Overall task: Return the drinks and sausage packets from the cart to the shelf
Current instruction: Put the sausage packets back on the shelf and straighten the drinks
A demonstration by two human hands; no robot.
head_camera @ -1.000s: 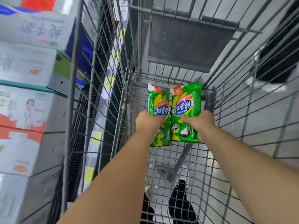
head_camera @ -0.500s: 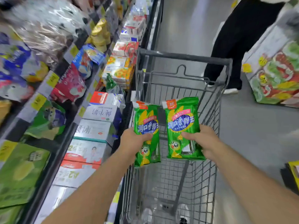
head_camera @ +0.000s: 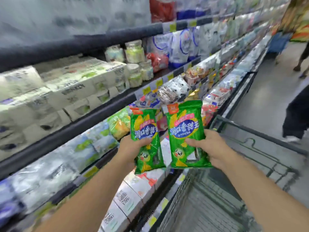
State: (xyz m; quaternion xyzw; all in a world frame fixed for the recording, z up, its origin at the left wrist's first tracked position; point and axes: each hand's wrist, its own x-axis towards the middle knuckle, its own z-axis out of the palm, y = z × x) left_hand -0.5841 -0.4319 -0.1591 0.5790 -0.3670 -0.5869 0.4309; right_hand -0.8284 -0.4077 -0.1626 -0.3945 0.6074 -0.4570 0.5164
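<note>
Sausage packets, two of them, are held up side by side above the shelf (head_camera: pixel 93 113) edge, just left of the cart (head_camera: pixel 250 136). Both forearms reach forward from the lower corners. The left hand (head_camera: pixel 132 148) curls its grip round the lower half of the left packet (head_camera: pixel 145 131), thumb across the front. The right hand (head_camera: pixel 212 148) holds the right packet (head_camera: pixel 185 129) the same way, thumb over the face, fingers behind. Each packet is upright, glossy green with a blue oval label, an orange corner tag and a cartoon corn figure.
</note>
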